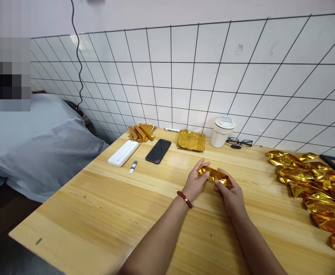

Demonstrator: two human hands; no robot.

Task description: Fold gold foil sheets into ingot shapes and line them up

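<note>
A strip of shiny gold foil paper (214, 174), folded long and narrow, is held just above the wooden table. My left hand (195, 181), with a dark red bead bracelet on its wrist, pinches one end of it. At the other end my right hand (229, 191) grips the foil between thumb and fingers. Beyond my hands lies a stack of flat gold foil sheets (190, 140). Many puffed, folded gold foil pieces (307, 183) lie in rows on the right. A pile of narrow gold strips (141, 133) rests at the far left corner.
On the wooden table (98, 214) are a black phone (158, 151), a white case (123, 152), a small glue stick (133, 167), a marker (172, 130), a white lidded cup (221, 131) and glasses (240, 142). A tiled wall (184, 76) borders the back; a cloth-covered bed (47, 149) stands left.
</note>
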